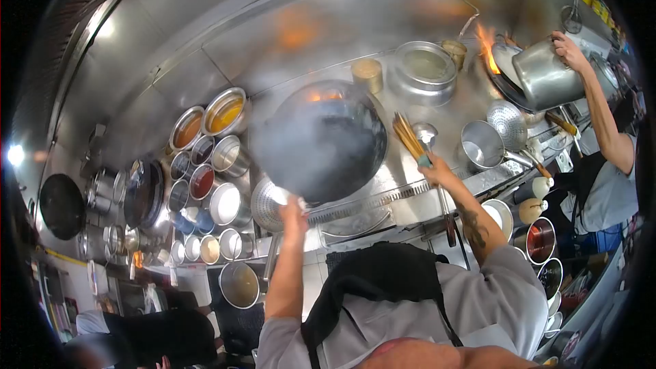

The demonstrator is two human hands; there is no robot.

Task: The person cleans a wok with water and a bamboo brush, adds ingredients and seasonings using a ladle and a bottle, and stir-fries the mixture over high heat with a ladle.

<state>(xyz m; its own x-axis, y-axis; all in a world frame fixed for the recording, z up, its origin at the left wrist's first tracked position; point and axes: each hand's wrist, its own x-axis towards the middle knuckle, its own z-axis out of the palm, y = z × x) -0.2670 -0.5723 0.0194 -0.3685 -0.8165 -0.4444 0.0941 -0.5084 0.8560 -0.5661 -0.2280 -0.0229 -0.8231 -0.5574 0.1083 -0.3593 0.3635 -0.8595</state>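
A large black wok sits on the stove in front of me, with steam rising over its left half. My left hand is closed at the wok's near rim, on what looks like a white cloth. To the right of the wok, my right hand grips a bamboo brush with its bristles pointing up and to the left. A steel ladle lies just beside the brush. A perforated strainer rests left of my left hand.
Sauce pots and bowls crowd the left counter. A large steel pot stands behind. At right, a co-worker's hand tips a steel pot over another wok with flames. A strainer and saucepan lie nearer.
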